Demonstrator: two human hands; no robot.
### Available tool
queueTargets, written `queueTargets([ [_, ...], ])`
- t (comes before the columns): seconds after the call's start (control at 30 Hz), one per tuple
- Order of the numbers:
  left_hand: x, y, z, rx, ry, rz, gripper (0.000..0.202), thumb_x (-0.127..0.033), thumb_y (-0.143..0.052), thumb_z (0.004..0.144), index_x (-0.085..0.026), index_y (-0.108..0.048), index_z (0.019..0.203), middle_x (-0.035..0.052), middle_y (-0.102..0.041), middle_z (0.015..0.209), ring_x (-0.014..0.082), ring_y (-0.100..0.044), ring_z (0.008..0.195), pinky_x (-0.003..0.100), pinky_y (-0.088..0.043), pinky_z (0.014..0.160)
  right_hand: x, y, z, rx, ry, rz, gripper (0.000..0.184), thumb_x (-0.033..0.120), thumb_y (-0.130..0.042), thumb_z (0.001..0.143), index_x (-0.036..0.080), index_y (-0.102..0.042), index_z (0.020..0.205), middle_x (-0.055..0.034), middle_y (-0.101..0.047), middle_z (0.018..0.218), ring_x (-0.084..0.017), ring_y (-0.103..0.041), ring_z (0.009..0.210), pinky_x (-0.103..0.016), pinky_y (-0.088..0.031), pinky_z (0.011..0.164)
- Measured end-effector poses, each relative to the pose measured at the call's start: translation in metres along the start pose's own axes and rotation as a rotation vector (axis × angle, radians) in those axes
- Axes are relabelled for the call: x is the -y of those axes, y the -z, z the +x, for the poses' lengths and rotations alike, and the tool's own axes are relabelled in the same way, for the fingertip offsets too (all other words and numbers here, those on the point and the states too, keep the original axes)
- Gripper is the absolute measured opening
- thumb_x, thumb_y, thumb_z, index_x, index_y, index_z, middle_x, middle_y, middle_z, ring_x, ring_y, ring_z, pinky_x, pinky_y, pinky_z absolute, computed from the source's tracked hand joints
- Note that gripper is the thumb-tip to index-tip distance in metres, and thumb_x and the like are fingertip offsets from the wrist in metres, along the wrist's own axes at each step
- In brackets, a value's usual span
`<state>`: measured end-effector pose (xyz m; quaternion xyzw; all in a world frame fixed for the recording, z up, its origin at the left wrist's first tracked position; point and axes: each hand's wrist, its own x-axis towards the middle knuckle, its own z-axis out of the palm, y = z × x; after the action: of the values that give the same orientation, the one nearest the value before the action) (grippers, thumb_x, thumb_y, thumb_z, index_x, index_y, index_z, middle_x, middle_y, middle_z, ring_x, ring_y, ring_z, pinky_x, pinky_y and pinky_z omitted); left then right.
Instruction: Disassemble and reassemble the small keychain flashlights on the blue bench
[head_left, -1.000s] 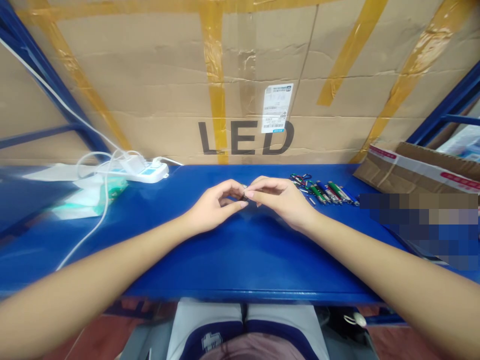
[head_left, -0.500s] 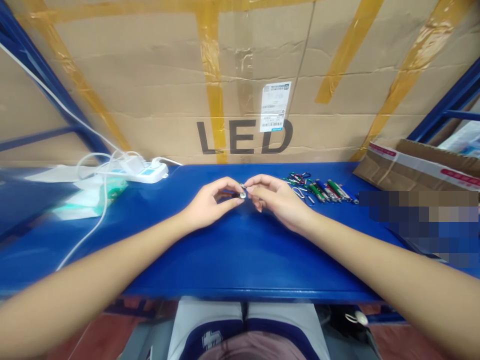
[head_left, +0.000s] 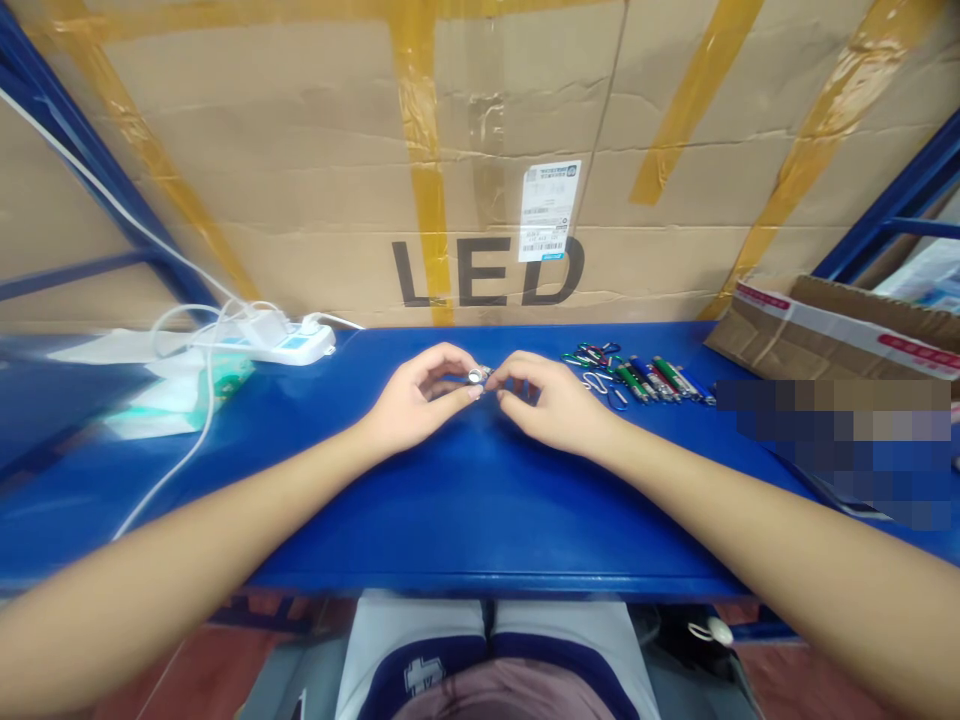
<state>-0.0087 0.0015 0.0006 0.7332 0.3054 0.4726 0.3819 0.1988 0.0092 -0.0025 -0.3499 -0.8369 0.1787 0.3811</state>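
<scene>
My left hand (head_left: pixel 416 400) pinches a small cylinder, seemingly a mini flashlight (head_left: pixel 476 376), between thumb and fingers. Its round silvery end faces me, and the fingers cover most of its body. Close against it, my right hand (head_left: pixel 559 405) has thumb and fingertips drawn together at a tiny metal part on the far side. What exactly the right fingers hold is too small and too hidden to tell. Both hands meet just above the blue table (head_left: pixel 480 520). To the right lie several mini flashlights (head_left: pixel 660 380) in a row, beside a cluster of coloured carabiners (head_left: pixel 596 355).
Behind the table stands a large taped cardboard box (head_left: pixel 300 200) marked LED. A white power strip (head_left: pixel 296 345) with cables and a green-white tissue pack (head_left: pixel 180 400) lie on the left. An open carton (head_left: pixel 840 335) sits at the right, near a blurred-out patch.
The flashlight's round end has shifted slightly up and left and turned more towards me. My right fingers have curled lower beside it.
</scene>
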Motion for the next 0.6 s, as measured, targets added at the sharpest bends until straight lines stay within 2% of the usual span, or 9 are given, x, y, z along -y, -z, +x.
queueTargets([
  [0.1, -0.001, 0.001, 0.002, -0.054, 0.015, 0.019, 0.022, -0.029, -0.075, 0.081, -0.018, -0.062, 0.094, 0.0050, -0.068, 0.097, 0.0195, -0.066, 0.100, 0.038, -0.051, 0.097, -0.008, -0.004, -0.001, 0.137, 0.041, -0.188, 0.021, 0.016, -0.058, 0.085, 0.019, -0.071, 0.102, -0.0102, -0.066, 0.107, -0.026, -0.059, 0.104, -0.042, -0.045, 0.094],
  [0.2, 0.000, 0.001, 0.004, -0.085, 0.030, 0.025, 0.021, -0.028, -0.074, 0.080, -0.017, -0.061, 0.093, 0.0048, -0.067, 0.096, 0.0188, -0.066, 0.098, 0.037, -0.050, 0.097, -0.009, -0.006, -0.003, 0.219, 0.021, -0.292, 0.029, 0.024, -0.057, 0.091, 0.021, -0.067, 0.118, -0.0120, -0.063, 0.117, -0.029, -0.055, 0.112, -0.047, -0.044, 0.096],
  [0.27, 0.002, 0.002, 0.006, -0.110, 0.044, 0.030, 0.023, -0.028, -0.076, 0.078, -0.017, -0.061, 0.092, 0.0045, -0.067, 0.097, 0.0184, -0.065, 0.098, 0.037, -0.050, 0.098, -0.008, -0.006, -0.003, 0.239, 0.012, -0.318, 0.031, 0.026, -0.056, 0.093, 0.023, -0.065, 0.122, -0.0122, -0.061, 0.119, -0.030, -0.054, 0.113, -0.048, -0.044, 0.096],
  [0.5, 0.015, 0.002, 0.009, -0.171, 0.295, -0.121, 0.033, -0.034, -0.081, 0.071, -0.018, -0.061, 0.093, 0.0024, -0.067, 0.095, 0.0174, -0.066, 0.090, 0.035, -0.053, 0.084, -0.014, -0.008, -0.001, 0.204, 0.008, -0.241, 0.019, 0.020, -0.058, 0.091, 0.022, -0.068, 0.107, -0.0095, -0.062, 0.110, -0.026, -0.057, 0.107, -0.043, -0.045, 0.098],
  [0.6, 0.016, 0.001, 0.009, -0.148, 0.353, -0.216, 0.034, -0.033, -0.082, 0.070, -0.018, -0.061, 0.092, 0.0016, -0.067, 0.097, 0.0174, -0.066, 0.093, 0.036, -0.053, 0.085, -0.014, -0.010, -0.001, 0.188, -0.005, -0.227, 0.021, 0.021, -0.059, 0.091, 0.022, -0.067, 0.110, -0.0102, -0.061, 0.112, -0.026, -0.057, 0.109, -0.044, -0.045, 0.098],
])
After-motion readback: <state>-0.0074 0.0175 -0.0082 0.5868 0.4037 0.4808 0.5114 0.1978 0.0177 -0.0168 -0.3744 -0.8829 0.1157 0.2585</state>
